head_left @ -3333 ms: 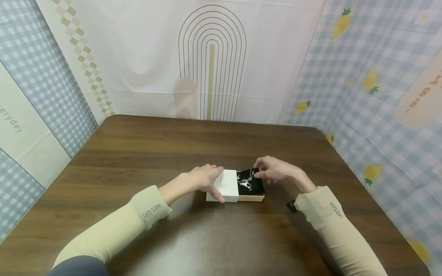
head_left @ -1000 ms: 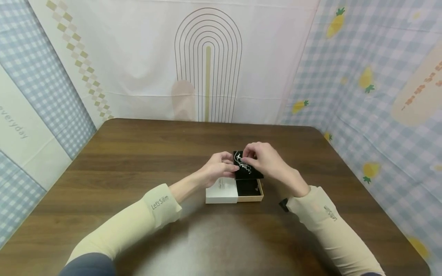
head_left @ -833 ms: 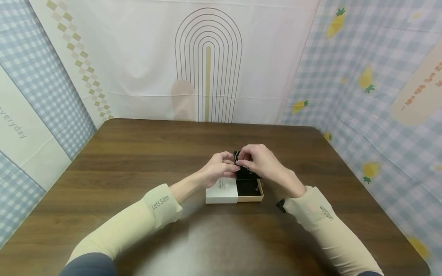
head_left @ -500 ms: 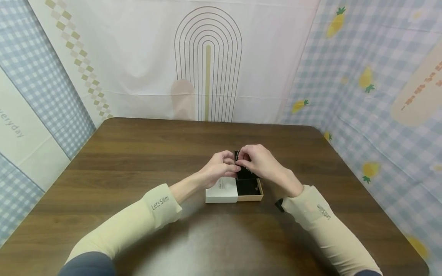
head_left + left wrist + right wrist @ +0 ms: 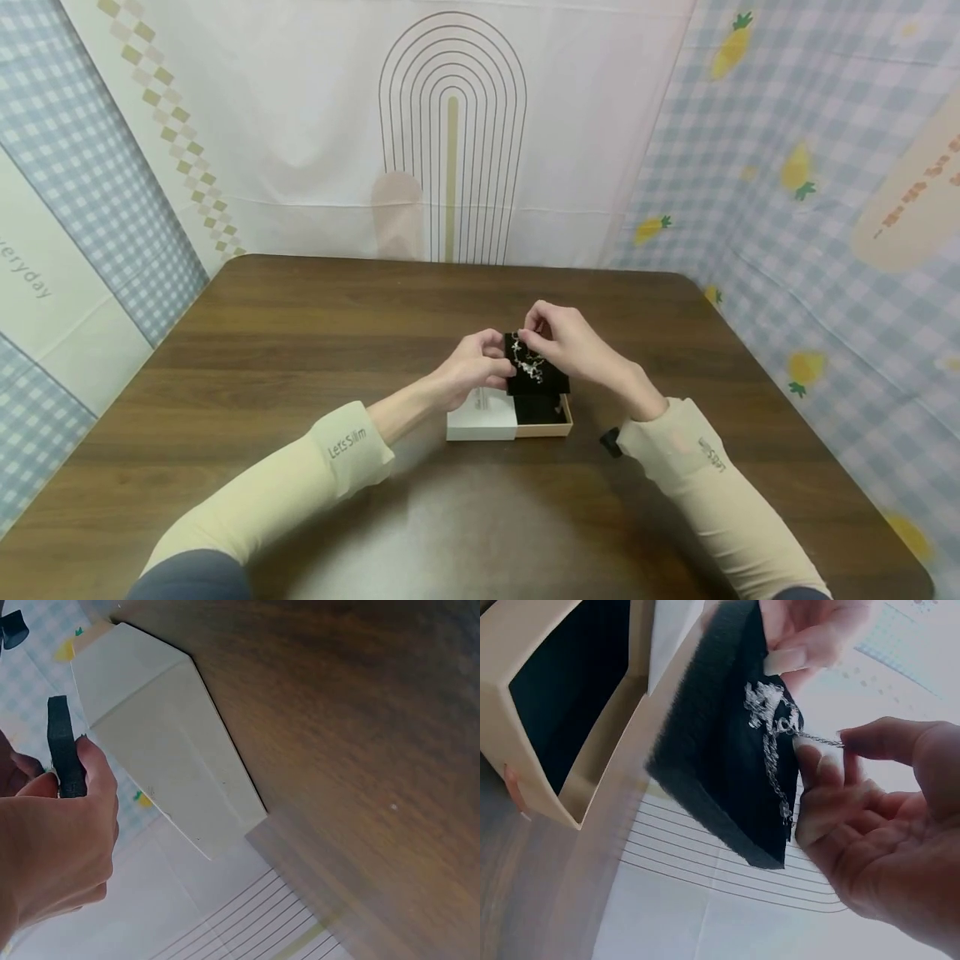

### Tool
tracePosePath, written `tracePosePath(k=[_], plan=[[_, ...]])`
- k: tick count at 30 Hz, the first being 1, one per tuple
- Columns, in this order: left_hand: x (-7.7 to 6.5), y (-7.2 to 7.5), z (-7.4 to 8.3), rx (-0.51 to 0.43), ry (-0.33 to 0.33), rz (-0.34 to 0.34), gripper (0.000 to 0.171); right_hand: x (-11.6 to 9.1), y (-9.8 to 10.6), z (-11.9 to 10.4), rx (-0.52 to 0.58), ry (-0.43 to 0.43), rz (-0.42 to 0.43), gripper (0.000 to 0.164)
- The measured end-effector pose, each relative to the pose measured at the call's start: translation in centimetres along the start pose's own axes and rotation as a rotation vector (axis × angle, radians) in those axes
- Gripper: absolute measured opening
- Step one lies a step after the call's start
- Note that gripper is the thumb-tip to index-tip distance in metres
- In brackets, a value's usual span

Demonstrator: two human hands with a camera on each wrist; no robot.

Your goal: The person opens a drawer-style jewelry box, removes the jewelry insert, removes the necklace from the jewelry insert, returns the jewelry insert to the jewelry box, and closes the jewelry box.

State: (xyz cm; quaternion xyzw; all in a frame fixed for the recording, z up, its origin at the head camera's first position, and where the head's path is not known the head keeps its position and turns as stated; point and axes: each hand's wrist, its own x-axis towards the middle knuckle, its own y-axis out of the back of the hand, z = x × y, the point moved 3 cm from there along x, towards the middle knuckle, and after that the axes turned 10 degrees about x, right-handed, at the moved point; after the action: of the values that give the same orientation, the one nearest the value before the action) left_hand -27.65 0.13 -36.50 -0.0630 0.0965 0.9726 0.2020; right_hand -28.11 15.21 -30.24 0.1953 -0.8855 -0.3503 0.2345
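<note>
My left hand (image 5: 468, 367) pinches the left edge of a black foam pad (image 5: 553, 383), held tilted above the box. A silver jewellery chain (image 5: 531, 369) lies bunched on the pad's face. My right hand (image 5: 576, 340) pinches one end of the chain between thumb and forefinger; in the right wrist view that strand of the chain (image 5: 817, 739) is drawn taut off the pad. Below sits the box's drawer (image 5: 543, 431), pulled partly out of its white sleeve (image 5: 482, 432). The left wrist view shows the pad (image 5: 64, 746) edge-on in the fingers.
The box stands on a brown wooden table (image 5: 337, 308). Inside the drawer is a black lining (image 5: 577, 682), and a small ribbon tab (image 5: 514, 787) hangs from its end. Patterned cloth (image 5: 300, 125) hangs behind and beside the table.
The foam pad has come up out of the drawer, and my left hand has gone from the sleeve to the pad. Lately my right hand has risen slightly with the chain end, uncovering the chain.
</note>
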Motion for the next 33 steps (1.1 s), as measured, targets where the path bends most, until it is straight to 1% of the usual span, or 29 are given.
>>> tracePosePath(k=[3, 7, 11, 15, 18, 21, 24, 29, 31, 33], plan=[[0.1, 0.0, -0.1, 0.006, 0.002, 0.005, 0.047, 0.0, 0.2, 0.1, 0.095, -0.064, -0.006, 0.007], [0.1, 0.0, -0.1, -0.005, 0.002, -0.001, 0.039, 0.0, 0.3, 0.5, 0.259, -0.157, -0.03, 0.009], [0.1, 0.2, -0.1, -0.028, 0.002, 0.001, 0.033, 0.1, 0.3, 0.9, 0.404, -0.196, -0.05, 0.01], [0.0, 0.4, -0.2, -0.047, 0.003, -0.006, 0.03, 0.2, 0.4, 1.0, 0.457, -0.234, -0.087, 0.015], [0.0, 0.5, -0.2, -0.055, -0.001, -0.008, 0.027, 0.2, 0.4, 1.1, 0.435, -0.266, -0.12, 0.018], [0.0, 0.5, -0.2, -0.059, -0.003, -0.008, 0.025, 0.2, 0.4, 1.2, 0.387, -0.276, -0.133, 0.018], [-0.1, 0.5, -0.2, -0.053, -0.008, -0.011, 0.026, 0.2, 0.4, 1.2, 0.3, -0.254, -0.124, 0.018], [-0.1, 0.6, -0.1, -0.042, -0.011, -0.018, 0.029, 0.4, 0.5, 0.9, 0.114, -0.195, -0.082, 0.014], [-0.1, 0.7, -0.1, -0.039, -0.01, -0.02, 0.03, 0.4, 0.6, 0.9, 0.059, -0.179, -0.07, 0.013], [-0.1, 0.7, 0.0, -0.039, -0.011, -0.023, 0.031, 0.5, 0.7, 0.8, 0.028, -0.171, -0.062, 0.011]])
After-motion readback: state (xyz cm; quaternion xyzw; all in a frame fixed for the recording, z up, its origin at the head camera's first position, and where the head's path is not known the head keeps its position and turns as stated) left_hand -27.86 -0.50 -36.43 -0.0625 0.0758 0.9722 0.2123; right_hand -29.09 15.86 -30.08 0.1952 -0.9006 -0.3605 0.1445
